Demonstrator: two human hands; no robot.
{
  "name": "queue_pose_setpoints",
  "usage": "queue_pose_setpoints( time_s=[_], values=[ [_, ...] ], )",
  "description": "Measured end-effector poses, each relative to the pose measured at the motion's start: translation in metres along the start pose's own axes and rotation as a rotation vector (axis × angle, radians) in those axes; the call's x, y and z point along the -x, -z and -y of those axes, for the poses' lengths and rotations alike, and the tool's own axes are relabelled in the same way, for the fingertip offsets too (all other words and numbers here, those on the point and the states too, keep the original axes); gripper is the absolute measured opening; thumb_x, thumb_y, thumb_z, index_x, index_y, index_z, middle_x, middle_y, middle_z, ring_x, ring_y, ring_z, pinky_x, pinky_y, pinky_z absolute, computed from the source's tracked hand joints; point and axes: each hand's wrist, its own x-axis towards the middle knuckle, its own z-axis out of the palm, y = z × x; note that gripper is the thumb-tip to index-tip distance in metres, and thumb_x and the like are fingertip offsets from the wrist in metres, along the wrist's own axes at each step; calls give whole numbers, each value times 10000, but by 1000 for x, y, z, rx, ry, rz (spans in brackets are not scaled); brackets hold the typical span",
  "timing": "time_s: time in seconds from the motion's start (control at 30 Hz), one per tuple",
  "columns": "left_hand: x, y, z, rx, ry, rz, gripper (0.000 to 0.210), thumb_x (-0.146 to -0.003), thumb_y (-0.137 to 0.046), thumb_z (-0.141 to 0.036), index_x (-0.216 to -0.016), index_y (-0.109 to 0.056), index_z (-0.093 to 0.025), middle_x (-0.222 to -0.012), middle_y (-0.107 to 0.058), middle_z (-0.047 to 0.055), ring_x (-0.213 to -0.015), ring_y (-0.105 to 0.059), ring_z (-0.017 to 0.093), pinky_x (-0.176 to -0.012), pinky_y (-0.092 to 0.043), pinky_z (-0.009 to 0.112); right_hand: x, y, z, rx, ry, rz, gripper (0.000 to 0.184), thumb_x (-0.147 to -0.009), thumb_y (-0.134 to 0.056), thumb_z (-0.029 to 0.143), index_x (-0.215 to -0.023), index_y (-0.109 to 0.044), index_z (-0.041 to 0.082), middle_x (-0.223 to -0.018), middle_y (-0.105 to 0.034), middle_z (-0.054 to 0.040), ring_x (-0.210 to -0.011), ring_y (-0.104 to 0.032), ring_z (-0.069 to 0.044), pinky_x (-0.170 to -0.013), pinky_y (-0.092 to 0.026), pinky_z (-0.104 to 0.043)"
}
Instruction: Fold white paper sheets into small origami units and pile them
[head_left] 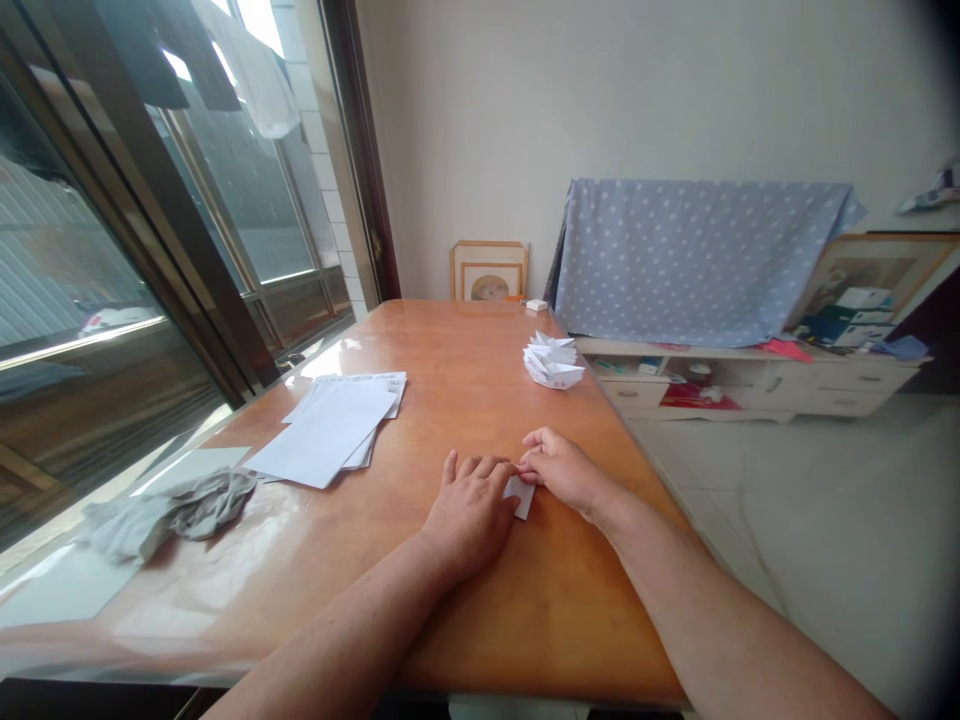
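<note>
A small folded piece of white paper [524, 498] lies on the wooden table [457, 345], close to its right side. My left hand [474, 505] holds it against the tabletop, thumb on the near part and fingers reaching over the far part. At the paper's upper right edge, my right hand [559, 468] is closed in a pinch; its fingertips touch the paper and nearly meet the left fingertips. Part of the paper is hidden under both hands. Farther back stands a cluster of folded white paper pieces [553, 362] with pointed tips.
Loose white sheets [330, 430] lie in a stack on the left. A grey cloth [214, 503] is crumpled near the window side. A small white box [536, 305] sits at the far edge. Beyond the table's right edge is a low white cabinet [772, 390].
</note>
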Motion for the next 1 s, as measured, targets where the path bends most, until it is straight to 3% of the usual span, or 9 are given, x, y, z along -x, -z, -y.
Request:
queue_pose_setpoints(
  time_s=[0.17, 0.47, 0.67, 0.83, 1.0],
  values=[
    [0, -7, 5, -51, 76, -22, 525, -939, -470, -377, -1440, -409, -234, -1420, -567, 109, -1451, -286, 381, -1134, -96, 735, 0, 1, -2, -31, 20, 12, 340, -782, -616, 226, -1114, -543, 205, -957, -699, -48, -837, -709, -186, -788, -578, -331],
    [1, -1, 4, -97, 81, 27, 449, -971, -411, -416, -1409, -470, -334, -1468, -543, 20, -1433, -327, 387, -1123, -1, 766, 2, 3, 1, -154, -17, 60, 313, -776, -629, 200, -1072, -528, 205, -909, -682, -48, -889, -699, -184, -820, -571, -311],
    [0, -3, 5, -94, 83, 49, 422, -964, -430, -462, -1368, -514, -373, -1507, -500, -18, -1469, -254, 396, -1116, 28, 774, 6, 5, 5, -183, -10, 95, 274, -787, -606, 195, -1047, -520, 213, -904, -695, -58, -905, -697, -174, -821, -572, -302],
    [-1, -4, 7, -68, 78, 76, 438, -969, -415, -469, -1388, -492, -365, -1536, -462, -16, -1494, -199, 392, -1105, 27, 789, 2, 9, 4, -59, 39, 50, 218, -813, -574, 241, -1026, -551, 205, -873, -685, -57, -797, -687, -159, -711, -555, -271],
    [0, -1, 7, -39, 83, 122, 475, -973, -408, -485, -1415, -473, -323, -1559, -429, 20, -1493, -205, 394, -1095, 41, 799, -5, 22, 1, 215, 130, -93, 155, -851, -501, 289, -933, -602, 204, -837, -658, -33, -723, -613, -156, -599, -439, -251]
  ],
)
